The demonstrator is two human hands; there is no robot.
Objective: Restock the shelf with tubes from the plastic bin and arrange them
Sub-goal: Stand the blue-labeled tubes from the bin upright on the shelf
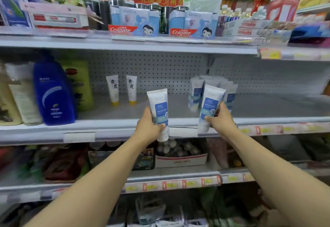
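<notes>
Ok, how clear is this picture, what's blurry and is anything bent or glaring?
Head view: sharpest in the middle, where the left hand and right hand each hold a tube; the edges smear, as on the blue bottle and lower shelves; wide-angle bends the shelf edge; lighting is even, with no strong glare.

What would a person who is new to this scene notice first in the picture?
First, the two white-and-blue tubes held up at the middle shelf's front edge: the left hand grips one tube, the right hand the other. Next, the big blue bottle at the shelf's left, and the red Colgate boxes on the shelf above.
</notes>
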